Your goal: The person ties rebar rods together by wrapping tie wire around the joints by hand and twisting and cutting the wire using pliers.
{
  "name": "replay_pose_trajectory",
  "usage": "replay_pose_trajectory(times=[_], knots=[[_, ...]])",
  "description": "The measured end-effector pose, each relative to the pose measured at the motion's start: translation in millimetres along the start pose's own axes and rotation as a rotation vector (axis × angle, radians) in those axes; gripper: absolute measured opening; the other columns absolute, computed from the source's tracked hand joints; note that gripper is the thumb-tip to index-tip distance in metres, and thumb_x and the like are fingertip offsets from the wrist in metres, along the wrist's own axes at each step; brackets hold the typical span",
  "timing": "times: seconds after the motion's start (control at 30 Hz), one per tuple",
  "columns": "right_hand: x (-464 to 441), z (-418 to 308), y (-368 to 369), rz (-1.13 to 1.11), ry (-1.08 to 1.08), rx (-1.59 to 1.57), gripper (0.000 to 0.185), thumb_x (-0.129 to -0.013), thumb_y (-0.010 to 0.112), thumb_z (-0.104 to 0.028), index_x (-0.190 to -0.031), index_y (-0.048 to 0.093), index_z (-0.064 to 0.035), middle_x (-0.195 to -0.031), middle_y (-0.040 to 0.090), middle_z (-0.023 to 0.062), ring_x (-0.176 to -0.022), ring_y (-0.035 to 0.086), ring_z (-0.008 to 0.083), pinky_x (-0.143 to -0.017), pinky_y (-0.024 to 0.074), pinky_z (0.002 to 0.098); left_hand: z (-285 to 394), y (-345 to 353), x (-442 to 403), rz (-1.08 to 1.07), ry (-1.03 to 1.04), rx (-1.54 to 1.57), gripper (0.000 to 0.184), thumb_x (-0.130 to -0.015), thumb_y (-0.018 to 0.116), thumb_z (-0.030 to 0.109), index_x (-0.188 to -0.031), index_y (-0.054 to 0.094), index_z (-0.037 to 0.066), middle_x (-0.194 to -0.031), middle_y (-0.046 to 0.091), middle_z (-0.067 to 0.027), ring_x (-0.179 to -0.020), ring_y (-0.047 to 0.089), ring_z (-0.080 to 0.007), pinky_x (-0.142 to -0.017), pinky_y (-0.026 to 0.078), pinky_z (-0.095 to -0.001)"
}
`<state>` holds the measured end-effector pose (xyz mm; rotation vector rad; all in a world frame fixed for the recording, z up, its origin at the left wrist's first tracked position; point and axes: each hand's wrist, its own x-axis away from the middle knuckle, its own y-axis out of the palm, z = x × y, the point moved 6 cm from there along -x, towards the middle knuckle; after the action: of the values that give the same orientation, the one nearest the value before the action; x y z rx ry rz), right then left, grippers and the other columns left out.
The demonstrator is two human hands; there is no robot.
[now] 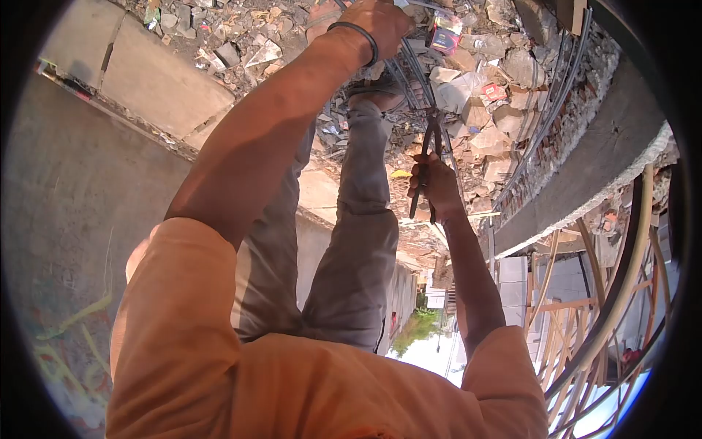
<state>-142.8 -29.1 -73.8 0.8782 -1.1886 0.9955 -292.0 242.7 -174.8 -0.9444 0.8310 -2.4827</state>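
Note:
My left hand (376,28), with a dark band at the wrist, is closed around several thin grey metal rods (413,72) at the top of the view. My right hand (439,183) grips the handles of long dark pincers (433,135). The head of the pincers points up and meets the lower end of the rods, between my two hands. Whether the jaws are closed on a rod is too small to tell. My foot (380,96) in a dark sandal rests on the rubble just beside the rods.
Broken tile and brick rubble (504,121) covers the ground. Concrete slabs (161,80) lie at upper left beside a grey wall (95,219). A rough-edged concrete beam (585,161) crosses the right side, with loose bars (559,102) along it. Bent poles (621,293) stand at lower right.

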Motion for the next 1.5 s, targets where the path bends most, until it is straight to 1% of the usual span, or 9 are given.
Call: replay_pose_trajectory(times=[0.3,0.5,0.6,0.73,0.83,0.93,1.13,1.37,1.5], knots=[[-16.6,32.9,48.0,0.229,-0.217,-0.107,0.042,-0.104,0.036,-0.034,-0.11,0.052,0.004,-0.074,0.054,0.0063,-0.057,0.055,0.0147,-0.05,0.0489,0.032,-3.8,9.3,-0.4,-0.048,0.02,-0.047,0.014,-0.073,0.062,0.014,-0.084,0.071,0.013,-0.088,0.069,-0.0124,-0.093,0.065,-0.0294,-0.087,0.048,-0.0404],[-1.8,21.8,9.9,-0.546,0.112,-0.909,0.043,-0.101,0.042,-0.044,-0.114,0.053,-0.0046,-0.08,0.048,-0.0013,-0.061,0.044,0.0098,-0.049,0.0406,0.0257,5.3,-1.1,9.3,0.208,-0.04,-0.048,0.019,-0.078,0.064,0.015,-0.095,0.072,0.013,-0.101,0.066,-0.012,-0.104,0.058,-0.0283,-0.092,0.044,-0.0389],[-1.9,24.5,-13.2,-0.553,0.148,-0.716,0.045,-0.1,0.043,-0.048,-0.113,0.053,-0.0054,-0.078,0.049,-0.0016,-0.058,0.046,0.0093,-0.048,0.0434,0.025,62.8,-39.8,48.5,0.635,0.013,0.044,0.024,-0.079,0.068,0.032,-0.092,0.072,0.011,-0.078,0.067,-0.0078,-0.09,0.062,-0.0292,-0.092,0.039,-0.0398],[-3.1,20.7,-32.6,-0.571,0.19,-0.578,0.046,-0.1,0.041,-0.05,-0.107,0.054,-0.0074,-0.071,0.051,-0.0017,-0.052,0.049,0.0103,-0.046,0.0469,0.0263,151.9,107.0,98.2,-0.282,-0.999,1.205,0.032,-0.087,0.068,0.036,-0.093,0.064,0.005,-0.072,0.062,-0.01,-0.065,0.06,-0.0257,-0.071,0.051,-0.0423],[-5.7,13.5,-47.9,-0.502,0.231,-0.409,0.047,-0.1,0.041,-0.052,-0.105,0.056,-0.0068,-0.07,0.055,-0.0003,-0.05,0.052,0.012,-0.045,0.0486,0.0277,200.4,186.3,78.7,-0.357,-1.326,2.297,0.035,-0.094,0.061,0.037,-0.093,0.061,0.002,-0.08,0.067,-0.0132,-0.068,0.065,-0.0222,-0.063,0.054,-0.0388],[13.6,-30.7,-56.2,-0.235,0.249,0.006,0.05,-0.097,0.048,-0.052,-0.104,0.057,-0.0036,-0.078,0.062,0.0054,-0.058,0.059,0.0156,-0.049,0.051,0.03,212.0,184.6,49.5,0.103,-1.228,2.402,0.04,-0.099,0.051,0.039,-0.097,0.059,0.0,-0.085,0.069,-0.0156,-0.079,0.07,-0.0228,-0.065,0.056,-0.0359],[53.1,-65.4,-56.1,0.265,-0.441,1.685,0.058,-0.084,0.059,-0.012,-0.135,0.035,0.0037,-0.112,0.055,0.0197,-0.102,0.059,0.0399,-0.083,0.0512,0.0478,225.1,202.0,32.9,0.171,-1.181,2.352,0.035,-0.101,0.048,0.036,-0.097,0.055,0.002,-0.093,0.068,-0.0131,-0.09,0.069,-0.025,-0.071,0.057,-0.0345],[19.1,-104.3,-95.8,0.196,-0.464,1.693,0.02,-0.094,0.05,-0.017,-0.109,0.059,-0.0078,-0.087,0.063,0.0212,-0.084,0.063,0.043,-0.076,0.0509,0.0504,235.5,201.4,21.6,0.245,-1.136,2.399,0.032,-0.096,0.058,0.031,-0.113,0.044,0.008,-0.104,0.061,-0.0103,-0.092,0.062,-0.0204,-0.08,0.053,-0.0374],[8.3,-81.0,-113.4,-0.101,0.16,1.034,0.024,-0.097,0.053,-0.024,-0.108,0.06,-0.0039,-0.076,0.061,0.0067,-0.067,0.063,0.0208,-0.058,0.0526,0.036,234.3,194.8,34.6,0.18,-1.244,2.24,0.039,-0.092,0.065,0.029,-0.111,0.041,0.004,-0.099,0.059,-0.0123,-0.085,0.064,-0.0228,-0.073,0.055,-0.0393]])
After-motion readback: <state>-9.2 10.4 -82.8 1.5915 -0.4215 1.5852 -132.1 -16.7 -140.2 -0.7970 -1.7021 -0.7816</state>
